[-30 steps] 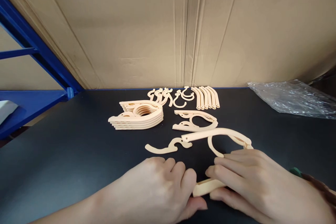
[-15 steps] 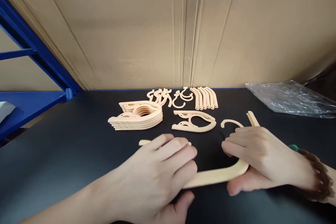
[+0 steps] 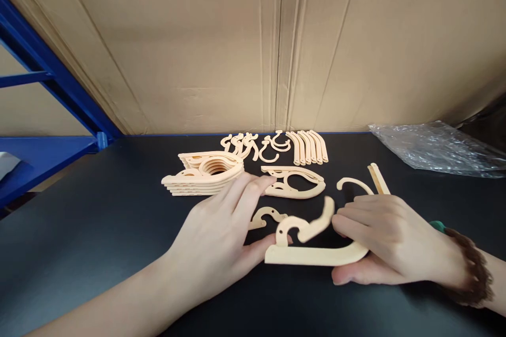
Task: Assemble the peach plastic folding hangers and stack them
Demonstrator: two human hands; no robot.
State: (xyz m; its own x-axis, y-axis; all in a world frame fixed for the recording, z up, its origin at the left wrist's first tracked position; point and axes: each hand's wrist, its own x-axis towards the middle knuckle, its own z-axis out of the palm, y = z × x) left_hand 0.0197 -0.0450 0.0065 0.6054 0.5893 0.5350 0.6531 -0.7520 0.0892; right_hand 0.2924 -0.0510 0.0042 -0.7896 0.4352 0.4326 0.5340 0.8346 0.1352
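Note:
My right hand (image 3: 381, 237) is closed around a cream plastic folding hanger (image 3: 312, 256), whose curved arm reaches left from under my fingers. A hook (image 3: 353, 183) and a second arm (image 3: 377, 176) stick out beyond that hand. Near the arm's left end stands a curved brace (image 3: 291, 222), with an angled piece (image 3: 319, 224) tilted up and slightly blurred. My left hand (image 3: 221, 226) is open, fingers stretched forward, its thumb partly hidden behind the hanger's left end. Another curved brace (image 3: 265, 215) lies just beyond that thumb.
A folded hanger (image 3: 304, 195) lies behind my hands, with a stack of folded hangers (image 3: 197, 189) to its left. Loose hooks (image 3: 269, 158) and a row of hanger arms (image 3: 308, 147) lie at the back. Clear plastic wrap (image 3: 438, 147) is at right, a blue frame (image 3: 59, 84) at left.
My left hand has let go of the hanger's left end and moved left with its fingers spread. The brace and the tilted piece now show. The right hand keeps its hold.

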